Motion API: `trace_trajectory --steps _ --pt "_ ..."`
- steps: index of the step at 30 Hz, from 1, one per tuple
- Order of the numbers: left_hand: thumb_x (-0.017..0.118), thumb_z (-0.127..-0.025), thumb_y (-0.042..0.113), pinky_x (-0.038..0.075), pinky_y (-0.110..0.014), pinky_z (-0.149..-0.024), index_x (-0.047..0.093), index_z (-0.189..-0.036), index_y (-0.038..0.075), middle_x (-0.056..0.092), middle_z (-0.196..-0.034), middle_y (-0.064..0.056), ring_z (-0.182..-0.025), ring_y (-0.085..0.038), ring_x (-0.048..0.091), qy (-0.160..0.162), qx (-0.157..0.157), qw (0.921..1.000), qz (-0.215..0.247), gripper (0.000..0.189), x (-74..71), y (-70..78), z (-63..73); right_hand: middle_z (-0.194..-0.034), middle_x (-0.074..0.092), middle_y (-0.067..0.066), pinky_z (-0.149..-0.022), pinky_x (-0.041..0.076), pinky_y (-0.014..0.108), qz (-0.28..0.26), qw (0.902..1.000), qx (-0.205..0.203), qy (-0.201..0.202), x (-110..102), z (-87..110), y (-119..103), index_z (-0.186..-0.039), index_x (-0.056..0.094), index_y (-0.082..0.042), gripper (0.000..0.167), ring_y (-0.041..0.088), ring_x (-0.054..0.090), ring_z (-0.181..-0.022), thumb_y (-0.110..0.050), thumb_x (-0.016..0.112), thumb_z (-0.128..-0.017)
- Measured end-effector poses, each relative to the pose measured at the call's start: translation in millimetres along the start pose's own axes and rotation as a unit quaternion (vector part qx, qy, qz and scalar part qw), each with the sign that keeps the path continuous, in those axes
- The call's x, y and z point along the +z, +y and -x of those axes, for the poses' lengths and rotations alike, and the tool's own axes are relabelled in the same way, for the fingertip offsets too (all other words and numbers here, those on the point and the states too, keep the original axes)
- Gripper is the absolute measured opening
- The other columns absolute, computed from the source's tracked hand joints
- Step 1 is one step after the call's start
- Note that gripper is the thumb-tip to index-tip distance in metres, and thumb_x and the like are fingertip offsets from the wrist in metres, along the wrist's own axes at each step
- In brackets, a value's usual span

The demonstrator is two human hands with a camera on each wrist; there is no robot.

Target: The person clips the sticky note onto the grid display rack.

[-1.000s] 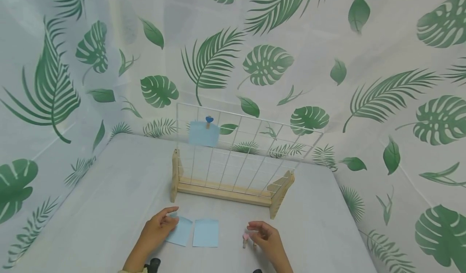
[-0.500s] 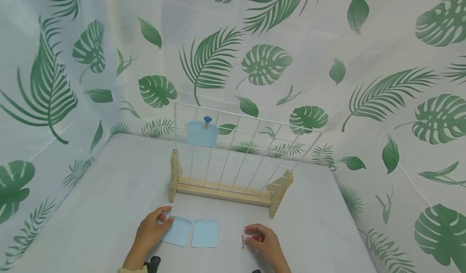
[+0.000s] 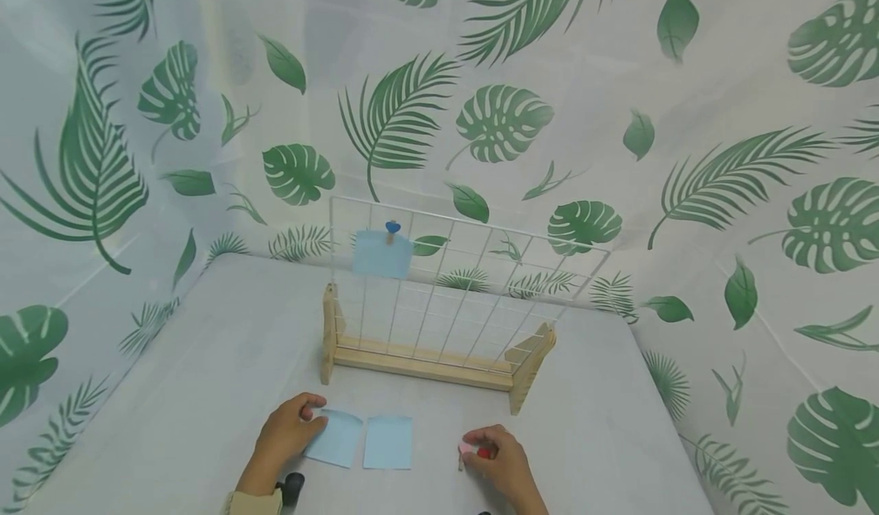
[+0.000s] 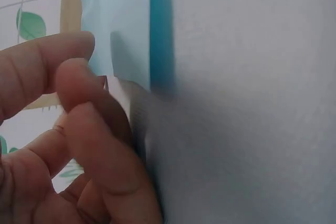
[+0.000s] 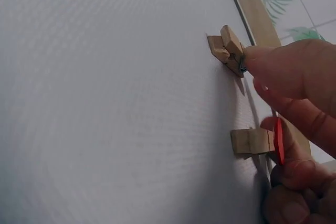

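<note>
My left hand (image 3: 283,429) is at the left edge of a pale blue paper square (image 3: 337,437) lying on the table; its fingers are bent but do not grip the paper. In the left wrist view, the fingertips (image 4: 79,72) are right beside the sheet's bent-up corner (image 4: 123,59). My right hand (image 3: 501,458) pinches a small wooden clothespin with a pink decoration (image 3: 466,448) between thumb and finger, close over the table. Beneath this hand is a second clothespin with a red decoration (image 5: 279,141), partly hidden by the curled fingers.
Another blue paper square (image 3: 387,442) lies between the hands. Behind stands a white wire grid (image 3: 449,259) on a wooden base (image 3: 426,368). On its upper left hangs a blue sheet (image 3: 381,255), clipped by a clothespin with a blue heart (image 3: 392,227). Leaf-print sheeting surrounds the table.
My left hand has shifted slightly left, leaving more of the left paper square in sight. The thumb and fingers of my right hand have closed in on the pink clothespin, and the red one has come into sight.
</note>
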State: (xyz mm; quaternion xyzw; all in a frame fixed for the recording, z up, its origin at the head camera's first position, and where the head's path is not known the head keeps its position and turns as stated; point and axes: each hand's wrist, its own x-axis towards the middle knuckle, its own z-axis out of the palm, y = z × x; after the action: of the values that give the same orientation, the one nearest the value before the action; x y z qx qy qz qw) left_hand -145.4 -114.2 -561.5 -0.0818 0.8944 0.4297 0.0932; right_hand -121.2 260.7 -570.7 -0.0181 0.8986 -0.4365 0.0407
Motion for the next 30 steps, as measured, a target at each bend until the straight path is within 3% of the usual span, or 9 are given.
trace_trajectory --steps 5,12,16,24,30 --pt "0.077 -0.095 0.016 0.051 -0.047 -0.078 0.074 -0.115 0.004 0.063 -0.097 -0.009 -0.090 -0.027 0.059 -0.003 -0.014 0.9998 -0.015 0.023 0.4 2.8 -0.5 -0.099 0.059 0.000 -0.068 0.043 0.023 0.011 0.9999 0.006 0.006 0 1.0 0 -0.094 0.081 -0.005 0.014 0.007 0.046 -0.079 -0.008 0.091 -0.084" --pt "0.074 -0.097 0.013 0.047 -0.039 -0.072 0.074 -0.104 0.006 0.063 -0.091 -0.003 -0.085 -0.022 0.059 0.011 -0.002 0.9998 -0.016 0.010 1.5 0.3 0.3 -0.098 0.062 0.001 -0.065 0.042 0.022 -0.014 0.9999 0.002 0.002 -1 1.4 1 -0.093 0.080 -0.004 0.013 0.006 0.046 -0.076 -0.006 0.090 -0.084" --pt "0.073 -0.098 0.013 0.046 -0.038 -0.073 0.074 -0.104 0.006 0.063 -0.091 -0.002 -0.084 -0.021 0.058 0.011 0.004 0.9999 -0.010 0.009 1.6 -2.3 0.1 -0.089 0.062 -0.001 -0.062 0.041 0.022 -0.040 0.9990 0.014 -0.016 -3 0.5 5 -0.097 0.078 -0.004 0.015 0.007 0.047 -0.071 -0.007 0.088 -0.087" --pt "0.073 -0.099 0.015 0.050 -0.042 -0.074 0.074 -0.104 0.008 0.070 -0.097 -0.001 -0.090 -0.024 0.064 0.028 0.008 0.9996 -0.008 0.008 1.2 -3.3 5.7 -0.083 0.066 -0.001 -0.063 0.040 0.020 -0.106 0.9936 0.016 -0.037 -7 -2.3 13 -0.102 0.075 0.000 0.011 0.005 0.048 -0.068 -0.008 0.081 -0.096" --pt "0.072 -0.100 0.015 0.054 -0.052 -0.077 0.074 -0.105 0.009 0.076 -0.103 -0.009 -0.096 -0.033 0.069 0.030 0.002 0.9995 -0.014 0.008 -3.7 -5.9 7.5 -0.097 0.076 0.006 -0.069 0.044 0.020 -0.118 0.9920 0.024 -0.038 -9 -1.6 11 -0.113 0.075 0.007 0.021 0.006 0.055 -0.078 -0.008 0.079 -0.098"
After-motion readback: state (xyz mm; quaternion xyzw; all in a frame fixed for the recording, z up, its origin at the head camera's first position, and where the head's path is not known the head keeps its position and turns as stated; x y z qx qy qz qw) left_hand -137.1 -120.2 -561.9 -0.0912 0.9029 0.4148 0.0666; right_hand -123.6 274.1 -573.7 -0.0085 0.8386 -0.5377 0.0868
